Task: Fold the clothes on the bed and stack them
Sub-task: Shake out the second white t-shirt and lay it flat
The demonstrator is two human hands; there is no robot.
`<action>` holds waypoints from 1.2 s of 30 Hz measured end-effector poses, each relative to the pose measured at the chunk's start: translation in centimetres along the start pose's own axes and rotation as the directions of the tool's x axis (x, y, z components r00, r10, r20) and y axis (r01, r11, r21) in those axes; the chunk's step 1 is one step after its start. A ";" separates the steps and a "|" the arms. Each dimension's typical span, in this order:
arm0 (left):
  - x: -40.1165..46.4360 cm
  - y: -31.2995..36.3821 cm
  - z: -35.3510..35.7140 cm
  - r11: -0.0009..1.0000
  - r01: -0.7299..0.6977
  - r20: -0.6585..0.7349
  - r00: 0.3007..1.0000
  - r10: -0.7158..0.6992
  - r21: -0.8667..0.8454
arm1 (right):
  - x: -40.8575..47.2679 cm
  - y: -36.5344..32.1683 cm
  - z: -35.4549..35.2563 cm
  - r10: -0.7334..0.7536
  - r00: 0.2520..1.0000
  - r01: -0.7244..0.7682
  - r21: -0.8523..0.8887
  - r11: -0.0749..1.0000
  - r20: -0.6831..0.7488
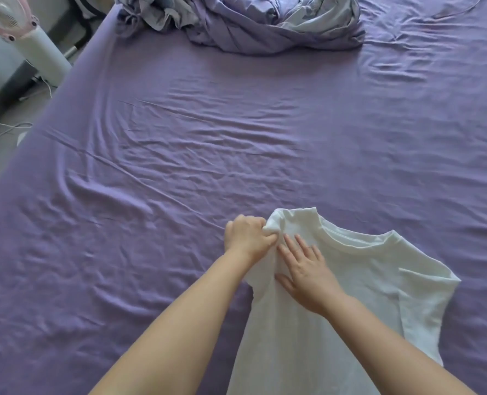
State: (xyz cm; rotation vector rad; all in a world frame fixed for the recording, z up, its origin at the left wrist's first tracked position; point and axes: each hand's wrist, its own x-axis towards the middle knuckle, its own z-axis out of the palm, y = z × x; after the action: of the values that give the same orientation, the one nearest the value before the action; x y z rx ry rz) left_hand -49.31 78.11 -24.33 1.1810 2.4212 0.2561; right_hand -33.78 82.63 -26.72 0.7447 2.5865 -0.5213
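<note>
A white T-shirt (359, 286) lies spread on the purple bed sheet (156, 155) at the near right, collar pointing away from me. My left hand (246, 236) grips the bunched fabric at the shirt's left shoulder, where the sleeve is folded in. My right hand (303, 270) lies flat with straight fingers on the shirt just beside it, pressing the cloth down. The right sleeve sticks out flat to the right.
A crumpled heap of purple and pale blue bedding (248, 21) sits at the far side of the bed. A white and pink standing fan (23, 32) stands beyond the bed's left edge, with a cable on the floor.
</note>
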 end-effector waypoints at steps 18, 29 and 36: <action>-1.9 -5.4 -0.2 0.692 0.389 0.214 0.920 -0.329 -0.608 | 5.5 -2.6 -1.4 0.168 0.984 -0.165 -0.043 0.985 0.055; -3.4 -0.6 -1.1 0.360 0.444 0.396 0.896 -0.202 -0.820 | 1.5 -1.9 3.1 0.201 0.949 -0.202 0.019 0.979 -0.241; -5.0 0.1 4.1 0.954 -0.289 0.059 0.957 0.285 0.078 | -5.5 2.6 6.3 0.327 0.914 -0.323 0.054 0.945 -0.242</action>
State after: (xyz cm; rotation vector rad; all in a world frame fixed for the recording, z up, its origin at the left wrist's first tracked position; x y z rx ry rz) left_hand -44.65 74.20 -26.49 1.5611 2.2340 0.2099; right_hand -26.35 79.54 -30.14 1.2899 2.6000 -0.3588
